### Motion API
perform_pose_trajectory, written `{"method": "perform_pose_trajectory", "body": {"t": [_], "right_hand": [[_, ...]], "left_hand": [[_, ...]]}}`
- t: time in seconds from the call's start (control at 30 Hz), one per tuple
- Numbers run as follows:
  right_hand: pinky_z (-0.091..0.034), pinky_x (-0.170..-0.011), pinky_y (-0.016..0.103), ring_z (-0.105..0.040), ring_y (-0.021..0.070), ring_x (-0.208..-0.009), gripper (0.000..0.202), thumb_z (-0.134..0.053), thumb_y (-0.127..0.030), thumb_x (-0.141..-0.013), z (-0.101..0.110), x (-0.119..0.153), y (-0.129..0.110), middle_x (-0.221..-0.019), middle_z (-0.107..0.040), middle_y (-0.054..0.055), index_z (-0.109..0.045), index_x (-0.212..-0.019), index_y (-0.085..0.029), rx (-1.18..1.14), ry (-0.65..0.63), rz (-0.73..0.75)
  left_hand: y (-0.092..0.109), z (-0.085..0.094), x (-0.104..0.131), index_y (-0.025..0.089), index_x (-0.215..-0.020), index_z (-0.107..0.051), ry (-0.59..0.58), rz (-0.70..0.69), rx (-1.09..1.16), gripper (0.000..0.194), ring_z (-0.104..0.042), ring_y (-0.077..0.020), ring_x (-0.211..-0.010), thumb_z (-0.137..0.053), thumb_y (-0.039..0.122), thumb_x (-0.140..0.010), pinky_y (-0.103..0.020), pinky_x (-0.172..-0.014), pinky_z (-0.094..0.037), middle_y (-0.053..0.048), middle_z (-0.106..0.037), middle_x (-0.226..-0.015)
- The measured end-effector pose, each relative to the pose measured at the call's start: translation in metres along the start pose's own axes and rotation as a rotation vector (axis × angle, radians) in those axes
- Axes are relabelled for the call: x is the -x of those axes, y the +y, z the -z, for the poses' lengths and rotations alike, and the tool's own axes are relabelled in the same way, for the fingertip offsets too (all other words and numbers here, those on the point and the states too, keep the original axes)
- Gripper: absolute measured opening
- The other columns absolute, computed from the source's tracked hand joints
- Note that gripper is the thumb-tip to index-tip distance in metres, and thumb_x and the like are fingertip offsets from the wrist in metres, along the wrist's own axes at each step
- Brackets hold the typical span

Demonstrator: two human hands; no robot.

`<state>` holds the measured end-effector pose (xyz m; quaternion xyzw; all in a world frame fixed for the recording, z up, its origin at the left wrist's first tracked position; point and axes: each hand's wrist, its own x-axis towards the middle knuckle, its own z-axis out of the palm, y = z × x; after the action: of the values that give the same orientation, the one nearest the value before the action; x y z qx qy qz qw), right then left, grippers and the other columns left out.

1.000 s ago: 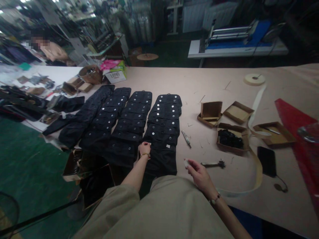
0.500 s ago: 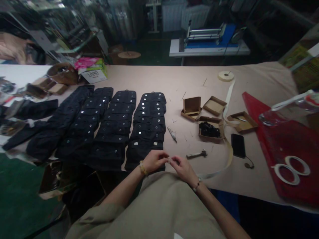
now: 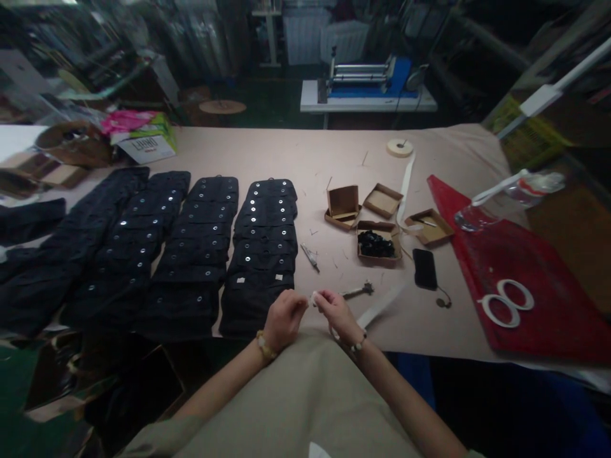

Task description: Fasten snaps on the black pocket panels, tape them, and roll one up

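Note:
My left hand (image 3: 285, 317) is closed in a pinch in front of my body; whatever is between its fingertips is too small to make out. Just beside it, my right hand (image 3: 338, 313) pinches a small white piece that looks like the end of the tape (image 3: 382, 306). That pale strip runs past my right wrist across the table. Nearest to my left hand lies a black fabric panel (image 3: 262, 245) with rows of metal eyelets and two small white patches. A metal tool (image 3: 358, 291) lies behind my right hand, and a slim cutter-like tool (image 3: 310, 257) lies farther forward.
More black eyelet panels (image 3: 193, 245) lie to the left. On the right are a carton of small black parts (image 3: 379, 245), other small cartons (image 3: 382, 200), a tape roll (image 3: 400, 147), a phone (image 3: 424, 268), and a red sheet (image 3: 539, 286) with white rings (image 3: 499, 310) and a clear bottle (image 3: 506, 203).
My fingertips have moved slightly apart, and a white piece now shows in my right fingers. The tape has shifted towards my right wrist. My view has turned a little to the right.

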<state>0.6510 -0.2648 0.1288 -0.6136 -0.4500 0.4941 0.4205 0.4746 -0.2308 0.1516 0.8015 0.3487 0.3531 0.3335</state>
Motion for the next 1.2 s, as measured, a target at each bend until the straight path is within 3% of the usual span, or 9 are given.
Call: {"method": "perform_pose_trajectory", "body": {"t": [0.1,0.2,0.33,0.5,0.63,0.77,0.97,1.2], "right_hand": [[-0.049,-0.082,0.032,-0.063,0.0207,-0.087,0.039,-0.065,-0.045,-0.079,0.0,0.004,-0.007,-0.097,-0.072,0.008,-0.07,-0.103,-0.015,-0.095,-0.08,0.046],[-0.048,-0.093,0.037,-0.065,0.0252,-0.1,0.036,-0.064,-0.044,-0.084,-0.001,0.009,-0.019,-0.105,-0.073,0.009,-0.073,-0.105,-0.016,-0.069,-0.117,0.126],[-0.049,-0.08,0.033,-0.065,0.0229,-0.086,0.034,-0.062,-0.045,-0.089,0.0,0.013,-0.026,-0.093,-0.073,0.008,-0.075,-0.097,-0.016,0.08,-0.094,0.196],[-0.048,-0.08,0.032,-0.064,0.022,-0.084,0.029,-0.057,-0.039,-0.093,0.002,0.012,-0.023,-0.093,-0.073,0.008,-0.075,-0.098,-0.016,0.256,-0.113,0.236],[-0.046,-0.08,0.033,-0.064,0.0225,-0.082,0.026,-0.056,-0.034,-0.094,0.001,0.012,-0.02,-0.09,-0.072,0.008,-0.074,-0.093,-0.016,0.311,-0.124,0.22],[-0.044,-0.077,0.032,-0.061,0.0224,-0.084,0.027,-0.05,-0.028,-0.096,0.001,0.011,-0.019,-0.089,-0.068,0.009,-0.073,-0.09,-0.016,0.37,-0.181,0.267],[-0.042,-0.072,0.03,-0.056,0.02,-0.079,0.032,-0.046,-0.025,-0.098,0.001,0.012,-0.024,-0.083,-0.058,0.006,-0.074,-0.114,-0.021,0.423,-0.203,0.285],[-0.042,-0.071,0.03,-0.056,0.0196,-0.078,0.033,-0.045,-0.026,-0.099,-0.001,0.012,-0.021,-0.083,-0.057,0.006,-0.074,-0.112,-0.019,0.403,-0.151,0.294]], "left_hand": [[-0.009,-0.007,-0.006,0.02,-0.111,-0.058,0.084,0.26,0.252,0.021,-0.063,-0.0156,-0.088,-0.06,0.03,-0.093,-0.026,-0.072,-0.049,-0.006,-0.065,-0.101],[-0.018,-0.01,-0.011,0.022,-0.122,-0.052,0.027,0.312,0.424,0.042,-0.065,-0.0178,-0.102,-0.069,0.027,-0.084,-0.024,-0.072,-0.051,-0.011,-0.06,-0.128],[-0.019,-0.006,-0.013,0.023,-0.119,-0.05,-0.046,0.313,0.508,0.044,-0.067,-0.0198,-0.108,-0.07,0.019,-0.08,-0.023,-0.072,-0.052,-0.014,-0.051,-0.144],[-0.011,0.003,-0.017,0.02,-0.116,-0.054,-0.132,0.239,0.359,0.039,-0.071,-0.0178,-0.097,-0.068,0.015,-0.08,-0.022,-0.066,-0.051,-0.01,-0.063,-0.128],[-0.006,0.007,-0.016,0.02,-0.112,-0.058,-0.136,0.16,0.153,0.034,-0.07,-0.0161,-0.09,-0.067,0.012,-0.081,-0.028,-0.079,-0.053,-0.005,-0.068,-0.111],[-0.005,0.008,-0.014,0.02,-0.11,-0.058,-0.143,0.144,0.084,0.033,-0.068,-0.0169,-0.091,-0.067,0.011,-0.08,-0.031,-0.085,-0.053,-0.005,-0.067,-0.106],[-0.009,0.008,-0.017,0.021,-0.109,-0.057,-0.102,0.334,0.162,0.038,-0.07,-0.0165,-0.091,-0.072,0.015,-0.075,-0.027,-0.077,-0.054,-0.004,-0.068,-0.114],[-0.008,0.004,-0.015,0.021,-0.104,-0.058,-0.03,0.397,0.215,0.033,-0.07,-0.0137,-0.08,-0.072,0.015,-0.074,-0.025,-0.071,-0.054,-0.003,-0.07,-0.111]]}}
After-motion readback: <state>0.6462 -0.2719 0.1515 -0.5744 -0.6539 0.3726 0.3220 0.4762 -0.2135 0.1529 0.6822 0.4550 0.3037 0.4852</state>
